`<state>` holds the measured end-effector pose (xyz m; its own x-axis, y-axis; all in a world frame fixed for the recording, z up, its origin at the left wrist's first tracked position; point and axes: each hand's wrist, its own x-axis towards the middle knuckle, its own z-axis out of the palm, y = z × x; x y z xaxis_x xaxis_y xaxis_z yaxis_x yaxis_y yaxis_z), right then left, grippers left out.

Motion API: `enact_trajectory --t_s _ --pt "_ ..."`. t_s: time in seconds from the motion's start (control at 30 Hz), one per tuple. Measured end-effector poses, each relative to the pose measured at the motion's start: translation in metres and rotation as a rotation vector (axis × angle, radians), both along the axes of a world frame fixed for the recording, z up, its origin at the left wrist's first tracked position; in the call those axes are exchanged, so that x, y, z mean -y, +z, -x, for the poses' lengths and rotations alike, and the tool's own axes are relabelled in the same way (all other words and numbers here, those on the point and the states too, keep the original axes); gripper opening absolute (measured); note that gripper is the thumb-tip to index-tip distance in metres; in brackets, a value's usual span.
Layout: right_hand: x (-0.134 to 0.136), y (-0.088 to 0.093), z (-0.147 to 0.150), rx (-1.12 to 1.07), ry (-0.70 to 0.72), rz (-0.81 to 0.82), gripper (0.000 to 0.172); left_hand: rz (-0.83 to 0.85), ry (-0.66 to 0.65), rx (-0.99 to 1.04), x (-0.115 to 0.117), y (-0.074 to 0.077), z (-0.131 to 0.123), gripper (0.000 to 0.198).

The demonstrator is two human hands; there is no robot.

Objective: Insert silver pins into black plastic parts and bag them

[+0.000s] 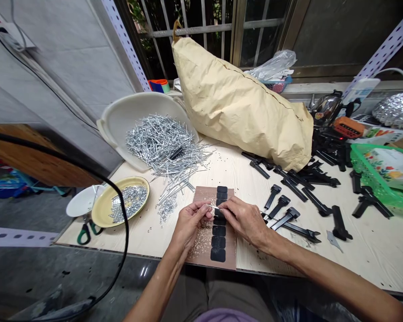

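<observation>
Over a brown board (pixel 230 252) my two hands meet, with a thin silvery metal pin (pixel 214 206) between them. My left hand (pixel 190 221) pinches the pin near its left end. Close by on the right, my right hand (pixel 245 219) has its fingers closed at the other end; its fingertips are partly hidden. Under the hands, a column of black square pads (pixel 218 242) runs down the board, with pale crumbs scattered beside it. To my right lie several black plastic pieces (pixel 279 203) with metal pins sticking out. Small metal bits (pixel 168 208) are heaped left of the board.
A tipped white basin (pixel 117 118) spills metal pins (pixel 157 138). Left are a yellow plate (pixel 99 208) of metal bits, a white plate (pixel 75 205) and scissors (pixel 84 233). A large paper sack (pixel 242 103) lies behind. Loose black parts (pixel 317 203) and a green basket (pixel 369 179) stand right.
</observation>
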<state>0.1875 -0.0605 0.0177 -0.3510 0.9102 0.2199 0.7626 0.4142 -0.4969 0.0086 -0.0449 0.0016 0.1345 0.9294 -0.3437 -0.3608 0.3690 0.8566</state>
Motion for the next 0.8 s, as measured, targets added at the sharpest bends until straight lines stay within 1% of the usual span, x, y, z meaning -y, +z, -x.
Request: enact_trajectory --t_s 0.13,0.2,0.27,0.43,0.57,0.63,0.8 --pt "0.000 -0.002 0.005 -0.112 -0.013 0.045 0.018 0.013 0.042 0.083 0.000 0.000 0.000 0.029" --pt "-0.001 -0.003 0.007 -0.164 -0.018 0.065 0.016 -0.005 0.065 0.079 0.000 0.000 0.000 0.028" --pt "-0.001 -0.003 0.009 -0.166 -0.020 0.058 0.014 -0.033 0.078 0.043 0.002 0.001 0.001 0.027" --pt "0.002 -0.005 0.008 0.027 -0.020 -0.059 0.020 -0.097 0.055 -0.103 0.005 0.000 0.000 0.024" --pt "0.002 -0.003 0.008 0.030 -0.025 -0.037 0.023 -0.112 0.044 -0.131 0.005 -0.001 0.001 0.022" --pt "0.002 -0.002 0.008 0.047 -0.020 -0.052 0.024 -0.113 0.026 -0.140 0.005 -0.002 0.003 0.021" --pt "0.003 -0.005 0.009 0.211 0.022 -0.260 0.026 -0.114 -0.030 -0.231 0.005 -0.004 0.011 0.023"
